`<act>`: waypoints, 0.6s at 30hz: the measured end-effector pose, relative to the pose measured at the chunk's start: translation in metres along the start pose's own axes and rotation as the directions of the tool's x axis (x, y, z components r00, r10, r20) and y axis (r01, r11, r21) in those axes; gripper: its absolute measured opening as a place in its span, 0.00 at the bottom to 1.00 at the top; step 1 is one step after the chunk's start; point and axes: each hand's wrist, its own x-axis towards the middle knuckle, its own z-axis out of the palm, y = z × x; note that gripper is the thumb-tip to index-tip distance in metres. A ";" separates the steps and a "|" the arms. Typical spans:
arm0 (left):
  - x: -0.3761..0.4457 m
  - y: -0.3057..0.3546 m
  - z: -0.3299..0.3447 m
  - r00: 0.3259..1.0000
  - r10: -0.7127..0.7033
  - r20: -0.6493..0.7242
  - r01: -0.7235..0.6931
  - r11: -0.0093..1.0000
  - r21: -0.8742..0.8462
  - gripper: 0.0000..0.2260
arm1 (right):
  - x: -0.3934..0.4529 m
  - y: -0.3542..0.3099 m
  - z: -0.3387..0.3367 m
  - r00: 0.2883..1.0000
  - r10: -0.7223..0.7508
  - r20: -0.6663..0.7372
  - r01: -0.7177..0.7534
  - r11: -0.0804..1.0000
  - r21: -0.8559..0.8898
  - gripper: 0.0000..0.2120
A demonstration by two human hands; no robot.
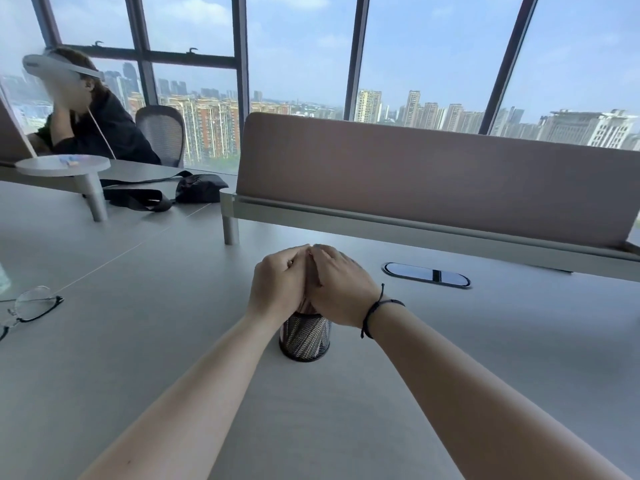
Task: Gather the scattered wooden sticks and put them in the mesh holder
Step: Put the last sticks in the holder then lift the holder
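Observation:
A black mesh holder (304, 337) stands upright on the grey desk (173, 341), right under my hands. My left hand (277, 285) and my right hand (341, 289) are cupped together over its mouth, fingers closed and pressed against each other. Between the palms, just above the rim, a bundle of wooden sticks (307, 308) shows as thin brownish stripes. Most of the bundle is hidden by my hands. Through the mesh I see stick-like stripes inside the holder. No loose sticks lie on the visible desk.
Folded glasses (29, 306) lie at the left edge. An oval cable port (426, 274) sits to the right behind my hands. A desk divider on a raised shelf (433, 188) runs across the back. A black bag (173, 194) and another seated person (90, 112) are far left.

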 end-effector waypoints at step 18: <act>-0.129 0.005 0.067 0.908 -0.177 0.380 0.260 0.948 -0.181 0.38 | -0.173 0.041 0.027 0.854 0.505 -0.123 -0.402 0.793 0.459 0.31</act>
